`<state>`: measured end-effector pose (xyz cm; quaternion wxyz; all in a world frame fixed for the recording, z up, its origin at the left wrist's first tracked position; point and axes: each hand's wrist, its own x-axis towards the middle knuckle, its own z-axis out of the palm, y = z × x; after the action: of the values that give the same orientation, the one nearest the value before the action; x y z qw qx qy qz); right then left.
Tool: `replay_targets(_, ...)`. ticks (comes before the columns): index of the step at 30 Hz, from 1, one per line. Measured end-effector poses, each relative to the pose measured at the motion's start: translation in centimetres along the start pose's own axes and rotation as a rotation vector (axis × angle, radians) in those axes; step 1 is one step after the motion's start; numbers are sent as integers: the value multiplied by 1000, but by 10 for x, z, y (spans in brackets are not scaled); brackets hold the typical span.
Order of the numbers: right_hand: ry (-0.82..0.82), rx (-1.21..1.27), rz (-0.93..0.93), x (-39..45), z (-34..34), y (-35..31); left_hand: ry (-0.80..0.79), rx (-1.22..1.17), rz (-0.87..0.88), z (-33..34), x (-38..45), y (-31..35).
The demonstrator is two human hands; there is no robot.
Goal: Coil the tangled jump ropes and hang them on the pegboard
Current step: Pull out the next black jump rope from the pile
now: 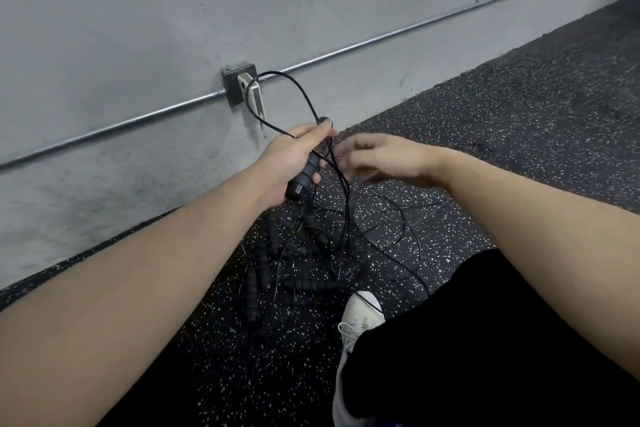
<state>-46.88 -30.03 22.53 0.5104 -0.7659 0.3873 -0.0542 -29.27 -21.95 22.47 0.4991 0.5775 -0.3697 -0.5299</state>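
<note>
1. The left hand (289,163) grips a black jump-rope handle (304,176), fingers curled around it, above the tangle of ropes (311,253) on the floor (519,121).
2. The handle slants, butt end toward the camera (cord (301,94) looping upward).
3. The right hand (384,158) is blurred, fingers loosely spread beside the cord.

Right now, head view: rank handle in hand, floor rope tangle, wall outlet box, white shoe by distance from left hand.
1. Handle: gripped in left hand.
2. Wall outlet box and floor rope tangle: above-left on wall, below on floor; too close to call.
3. White shoe: lower right.
</note>
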Motion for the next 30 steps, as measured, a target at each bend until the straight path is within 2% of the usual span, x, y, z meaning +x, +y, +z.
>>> replay_targets(2, -107, -171, 8, 0, 5, -3, 10, 2, 5, -11, -4, 4)
replay_targets(5, -89, -90, 4, 4, 10, -7, -12, 52, -8, -24, -11, 5)
replay_targets(9, -18, 47, 5, 5, 10, -8, 22, 133, -5, -39, -17, 8)
replay_targets(12, 128, 19, -47, 4, 7, -7, 131, 173, -29, -58, -17, 12)
replay_targets(14, 221, 49, -77, 4, 4, -9, 217, 389, 26, -75, -14, 9)
replay_targets(17, 299, 171, -123, 3, 4, -22, 325, 897, 140, -98, -12, 4)
replay_targets(20, 337, 279, -155, 5, 9, -37, 367, 1033, 144, -108, -11, -3)
replay_targets(24, 352, 452, -171, 7, 21, -57, 228, 897, 103, -88, -14, -10)
replay_targets(30, 386, 738, -212, 7, 31, -75, -62, 672, 170, -42, -27, -16)
